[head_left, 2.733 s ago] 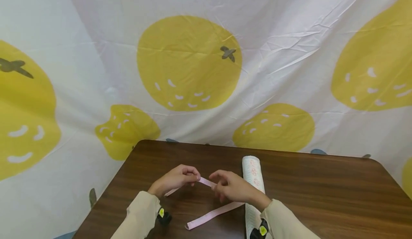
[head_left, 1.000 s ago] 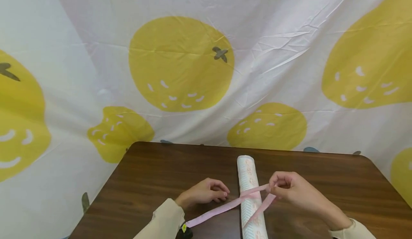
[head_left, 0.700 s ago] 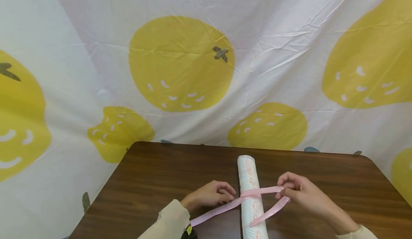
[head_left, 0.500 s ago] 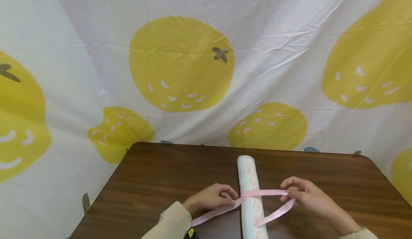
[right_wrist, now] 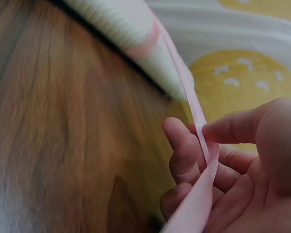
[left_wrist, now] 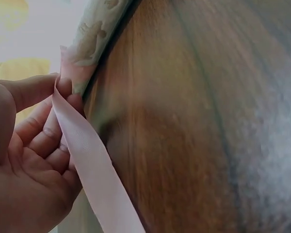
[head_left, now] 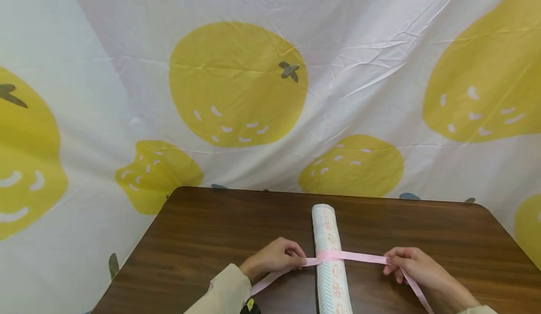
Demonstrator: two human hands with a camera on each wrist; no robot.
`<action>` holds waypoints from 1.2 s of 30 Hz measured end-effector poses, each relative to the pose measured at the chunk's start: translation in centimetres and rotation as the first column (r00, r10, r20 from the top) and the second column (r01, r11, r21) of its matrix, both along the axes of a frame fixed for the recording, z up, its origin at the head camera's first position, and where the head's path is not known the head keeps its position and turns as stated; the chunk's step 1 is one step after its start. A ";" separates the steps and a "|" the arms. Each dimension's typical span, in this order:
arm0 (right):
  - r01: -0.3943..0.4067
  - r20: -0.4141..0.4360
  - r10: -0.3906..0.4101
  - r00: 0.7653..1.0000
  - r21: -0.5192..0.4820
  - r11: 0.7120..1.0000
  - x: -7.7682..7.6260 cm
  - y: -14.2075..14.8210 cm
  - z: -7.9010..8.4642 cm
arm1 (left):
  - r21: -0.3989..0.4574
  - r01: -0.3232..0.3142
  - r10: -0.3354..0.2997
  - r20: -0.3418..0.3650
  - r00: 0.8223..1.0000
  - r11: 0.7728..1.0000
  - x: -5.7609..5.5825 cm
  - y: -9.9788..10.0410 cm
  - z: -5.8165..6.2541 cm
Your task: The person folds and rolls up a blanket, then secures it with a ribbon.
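Head view: hands pinch pink ribbon around a pink-and-blue printed roll.

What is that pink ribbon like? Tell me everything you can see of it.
The pink ribbon is a long, narrow, flat band, apparently fabric, with a finely woven look and a soft sheen. It lies across the printed white roll on the dark wooden table, stretching fairly straight out to both sides. The left hand pinches one length, the right hand the other; beyond each, a looser tail trails towards the person. Whether it is knotted on the roll is unclear.
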State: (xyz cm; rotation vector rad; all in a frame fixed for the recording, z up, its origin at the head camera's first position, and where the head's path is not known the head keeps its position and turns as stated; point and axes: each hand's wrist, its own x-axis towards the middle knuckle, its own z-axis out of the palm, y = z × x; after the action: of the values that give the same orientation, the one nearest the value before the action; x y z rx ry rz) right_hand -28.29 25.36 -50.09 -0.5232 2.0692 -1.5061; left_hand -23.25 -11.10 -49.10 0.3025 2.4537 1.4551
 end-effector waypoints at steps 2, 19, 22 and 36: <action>0.008 -0.006 -0.008 1.000 0.016 1.000 -0.1 0.2 -0.4 | 0.000 0.001 -0.001 -0.002 1.000 1.000 0.0 -0.1 -0.1; -0.166 -0.181 0.193 0.964 0.154 0.974 -0.1 0.5 -1.4 | 0.057 -0.039 0.036 0.044 0.998 0.998 0.2 -0.8 -0.6; -0.172 -0.179 0.198 0.964 0.152 0.973 0.0 0.4 -1.3 | 0.068 -0.037 0.034 0.053 0.998 0.997 0.2 -0.8 -0.6; -0.037 -0.466 0.272 0.842 0.454 0.890 1.4 -0.5 1.3 | -0.088 0.007 -0.016 -0.111 0.994 0.996 0.0 -0.8 -0.1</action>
State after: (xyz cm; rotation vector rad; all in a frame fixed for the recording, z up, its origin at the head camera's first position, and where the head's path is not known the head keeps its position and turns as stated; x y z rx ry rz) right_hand -26.93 24.88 -48.76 -0.9775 2.5914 -0.8110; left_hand -23.27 -11.88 -49.23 0.3885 2.5902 1.3559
